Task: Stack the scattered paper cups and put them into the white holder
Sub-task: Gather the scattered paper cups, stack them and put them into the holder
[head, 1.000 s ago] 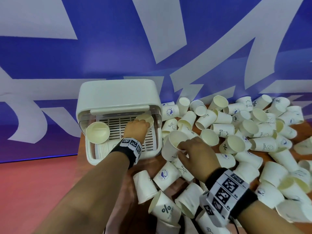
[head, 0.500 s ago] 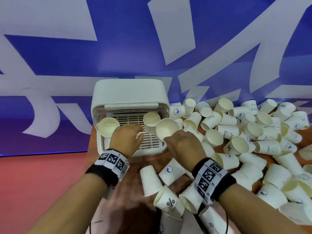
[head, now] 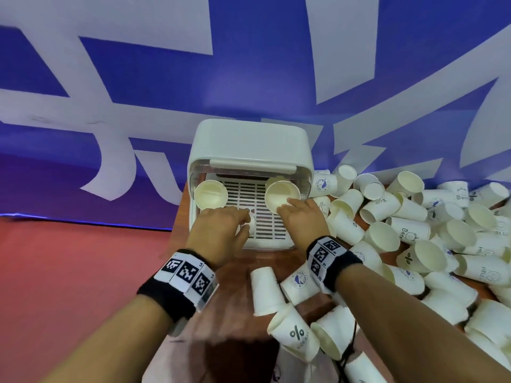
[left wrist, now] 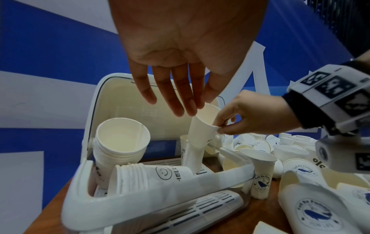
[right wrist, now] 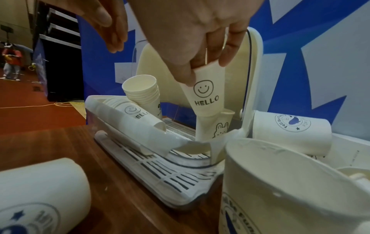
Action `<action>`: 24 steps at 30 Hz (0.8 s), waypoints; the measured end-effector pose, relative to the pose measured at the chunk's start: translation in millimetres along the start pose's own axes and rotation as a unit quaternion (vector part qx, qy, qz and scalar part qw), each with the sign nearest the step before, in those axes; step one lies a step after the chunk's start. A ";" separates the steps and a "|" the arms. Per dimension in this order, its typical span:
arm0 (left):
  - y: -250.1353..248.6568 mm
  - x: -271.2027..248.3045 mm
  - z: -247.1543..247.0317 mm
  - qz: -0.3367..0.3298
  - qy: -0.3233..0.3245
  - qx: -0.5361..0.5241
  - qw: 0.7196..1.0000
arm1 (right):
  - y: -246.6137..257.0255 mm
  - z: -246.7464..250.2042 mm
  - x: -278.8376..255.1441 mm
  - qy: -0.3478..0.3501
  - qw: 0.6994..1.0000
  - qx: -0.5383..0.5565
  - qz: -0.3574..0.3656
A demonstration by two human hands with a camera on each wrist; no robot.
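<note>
- Paper, printed HELLO: this cup point(right wrist: 206, 95) has come off the loose cups point(head: 414, 230) and now sits in the right hand point(head: 301, 217). A second ago that hand was lifting it from the pile at 3 o'clock of the white holder point(head: 249, 142).
- Right-hand fingers point(right wrist: 224, 52) are clamped on the cup's rim, thumb on one side. The cup's base is entering a bunny-print cup point(right wrist: 219, 129) that stands on the holder's grille, at about 2 o'clock inside it.
- The left hand point(head: 218, 230) has pulled back from the rear of the holder to its front edge. Its fingers point(left wrist: 176, 102) hang straight and slightly apart, gripping nothing. They may brush the HELLO cup's rim; the wrist view is too distorted to be sure.
- An upright stack point(head: 210, 193) stands at 10 o'clock in the holder, and a second stack point(left wrist: 150, 175) lies on its side along the front.
- Judged from this, one more cup is about to nest, while most cups are still scattered over the wooden table point(head: 235, 299).
</note>
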State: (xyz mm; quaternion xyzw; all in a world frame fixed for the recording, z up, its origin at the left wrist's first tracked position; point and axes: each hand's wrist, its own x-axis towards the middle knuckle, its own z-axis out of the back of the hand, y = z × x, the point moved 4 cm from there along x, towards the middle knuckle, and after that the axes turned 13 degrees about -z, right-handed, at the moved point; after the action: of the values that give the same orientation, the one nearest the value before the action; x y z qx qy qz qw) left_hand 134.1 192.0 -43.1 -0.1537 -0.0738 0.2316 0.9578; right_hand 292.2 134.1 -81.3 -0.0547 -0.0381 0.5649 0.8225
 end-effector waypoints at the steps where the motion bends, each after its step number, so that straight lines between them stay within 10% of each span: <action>1: 0.0 1.1 0.7 0.004 0.001 0.002 1.000 | -0.1 -4.7 3.0 0.047 0.999 0.013 -0.010; 24: -3.7 -2.3 -6.1 0.001 -0.021 -0.017 1.000 | 4.1 -13.3 27.9 -0.051 0.997 0.051 -0.029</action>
State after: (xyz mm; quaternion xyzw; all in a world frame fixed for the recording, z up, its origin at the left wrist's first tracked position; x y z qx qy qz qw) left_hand 134.9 186.2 -47.8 -0.1654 -0.0974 0.2346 0.9529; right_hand 300.1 160.9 -95.0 0.0179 -0.0526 0.5443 0.8370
